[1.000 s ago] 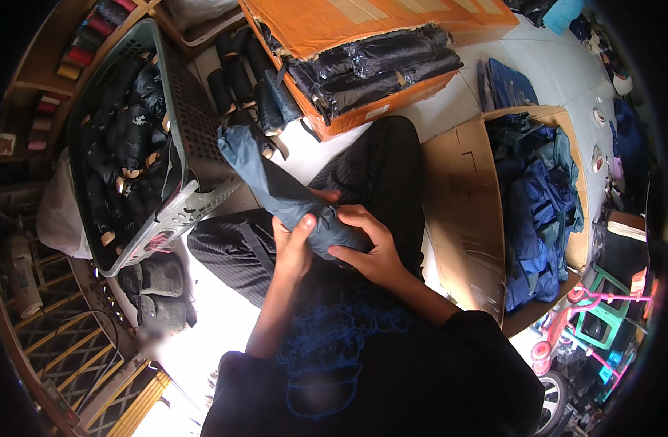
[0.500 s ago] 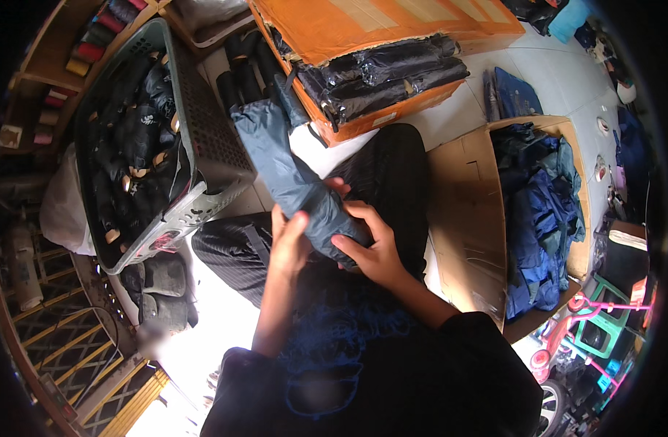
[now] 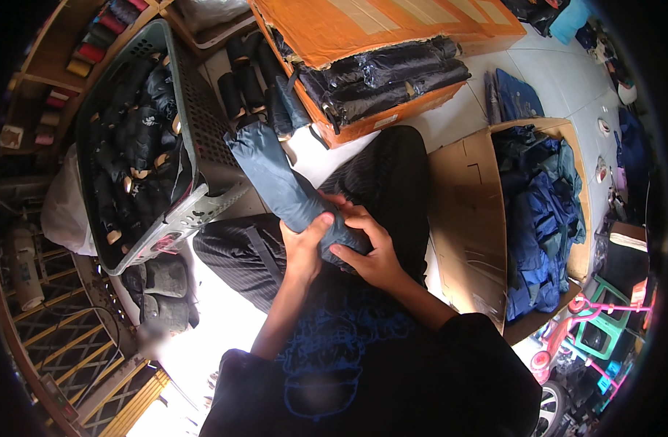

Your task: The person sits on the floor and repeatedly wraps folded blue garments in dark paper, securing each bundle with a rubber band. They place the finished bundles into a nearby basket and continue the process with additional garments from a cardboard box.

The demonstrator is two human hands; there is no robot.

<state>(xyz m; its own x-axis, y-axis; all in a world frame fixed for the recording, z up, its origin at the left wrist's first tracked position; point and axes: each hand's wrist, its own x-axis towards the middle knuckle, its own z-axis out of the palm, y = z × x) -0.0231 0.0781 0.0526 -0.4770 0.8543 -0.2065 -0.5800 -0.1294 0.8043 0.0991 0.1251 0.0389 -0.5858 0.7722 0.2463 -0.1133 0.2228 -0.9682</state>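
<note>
Above my lap I hold what looks like a folded umbrella [image 3: 275,178] in a blue-grey fabric sleeve. It slants from upper left down to my hands, and its far end is loose and creased. My left hand [image 3: 305,244] is closed round it from the left, thumb lying along the top. My right hand [image 3: 374,251] grips the near end, its thumb and fingers pressing into the fabric. The tip at that end is partly hidden by my fingers. Beyond the far end, several dark rolled bundles [image 3: 243,87] lie on the floor.
At left stands a grey plastic basket [image 3: 210,109] full of black bundles with pale ends. An orange-taped carton [image 3: 392,120] with wrapped black packs is ahead. To the right, a cardboard box [image 3: 461,211] holds crumpled blue fabric [image 3: 541,226]. Shelves of thread spools [image 3: 79,67] are at far left.
My left hand has shifted right, and its thumb now lies further across the sleeve. The umbrella's far end has moved slightly left and down. My right hand keeps nearly the same place.
</note>
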